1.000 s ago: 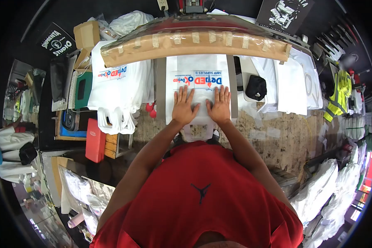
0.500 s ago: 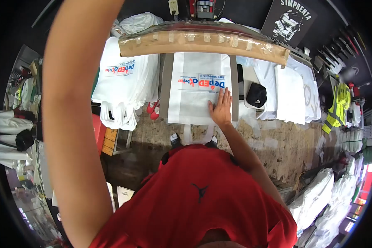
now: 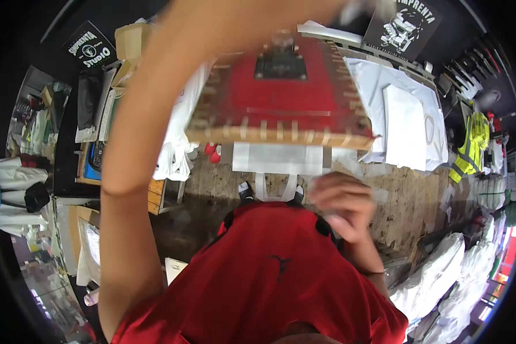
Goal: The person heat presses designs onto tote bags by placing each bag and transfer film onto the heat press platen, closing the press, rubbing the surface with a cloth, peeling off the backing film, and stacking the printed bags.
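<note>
A heat press's red upper plate (image 3: pixel 304 103), edged with taped cardboard, hangs over the white tote bag (image 3: pixel 278 160). Only the bag's near strip and its handle loop show; its print is hidden under the plate. My left arm reaches up across the plate to the top of the view, and the hand itself is cut off there. My right hand (image 3: pixel 347 200) is raised off the bag, to the right of its near edge. It is smeared by motion, its fingers look bent, and I see nothing in it.
White tote bags (image 3: pixel 178 152) hang left of the press, partly behind my left arm. White fabric (image 3: pixel 404 126) lies on the right. A yellow safety vest (image 3: pixel 469 146) hangs farther right. Cardboard boxes (image 3: pixel 133 43) stand back left, and plastic-wrapped bundles (image 3: pixel 436 281) lie at lower right.
The press's upper plate has come down and toward me, covering most of the bag. My right hand has lifted off the bag and drawn back. My left forearm has swung right across the top.
</note>
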`<action>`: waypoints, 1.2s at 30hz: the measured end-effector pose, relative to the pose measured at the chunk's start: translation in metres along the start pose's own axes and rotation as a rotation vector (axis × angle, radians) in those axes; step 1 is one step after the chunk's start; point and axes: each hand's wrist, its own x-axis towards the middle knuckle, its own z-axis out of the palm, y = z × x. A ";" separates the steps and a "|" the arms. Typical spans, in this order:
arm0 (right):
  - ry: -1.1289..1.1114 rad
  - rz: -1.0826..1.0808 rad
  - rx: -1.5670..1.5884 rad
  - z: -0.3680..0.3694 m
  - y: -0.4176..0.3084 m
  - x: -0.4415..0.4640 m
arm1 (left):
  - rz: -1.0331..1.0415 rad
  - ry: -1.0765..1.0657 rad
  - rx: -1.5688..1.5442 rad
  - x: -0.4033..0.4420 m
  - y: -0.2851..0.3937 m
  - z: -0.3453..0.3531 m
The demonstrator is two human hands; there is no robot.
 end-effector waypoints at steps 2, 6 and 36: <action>0.106 -0.117 -0.006 -0.015 -0.028 0.021 | 0.020 -0.088 -0.135 -0.069 0.026 0.031; 0.324 0.129 -0.443 -0.003 0.025 0.065 | -0.195 -0.407 -0.681 -0.179 0.041 0.125; 0.191 0.426 -0.384 0.047 0.241 -0.022 | -0.445 -0.675 -0.563 -0.288 0.045 0.272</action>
